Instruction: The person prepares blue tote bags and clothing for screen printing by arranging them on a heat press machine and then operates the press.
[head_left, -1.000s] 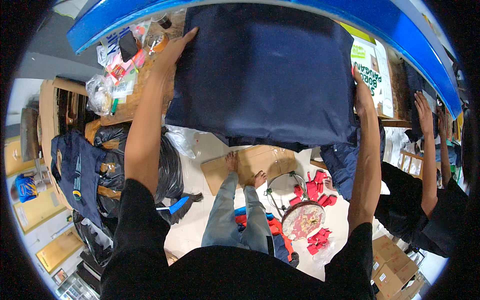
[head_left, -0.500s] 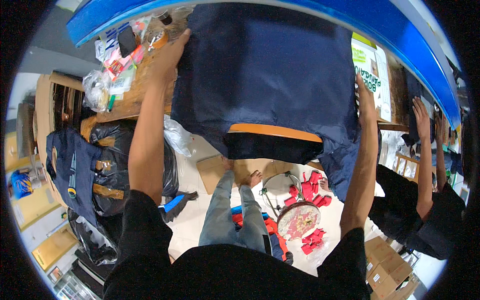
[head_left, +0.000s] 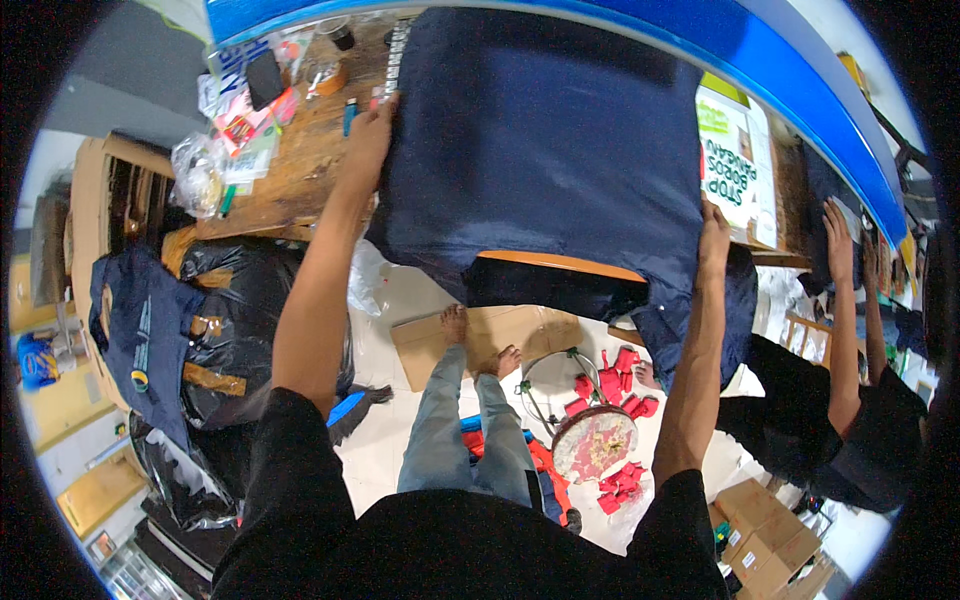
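Observation:
A dark navy cloth garment (head_left: 540, 150) lies stretched over a board that juts out toward me from the table. The board's orange edge (head_left: 560, 264) shows at the near end, with dark cloth hanging under it. My left hand (head_left: 371, 145) is closed on the garment's left edge, fingers partly hidden by the cloth. On the opposite side my right hand (head_left: 713, 235) grips the right edge, its fingertips mostly out of sight. Loose navy cloth (head_left: 690, 320) hangs below my right hand.
The wooden table (head_left: 300, 190) carries a black phone (head_left: 264, 80), a dark cup and a blue lighter (head_left: 350, 117). A blue curved beam (head_left: 800, 110) crosses above. Black bags (head_left: 250, 290) stand left; a round stool (head_left: 595, 445) is below. Another person's hand (head_left: 838, 240) is at right.
My left hand has come nearer and to the right along the garment's edge, and the right hand has come nearer. A ruled strip and the lighter now show beside the cloth. The view has shifted slightly.

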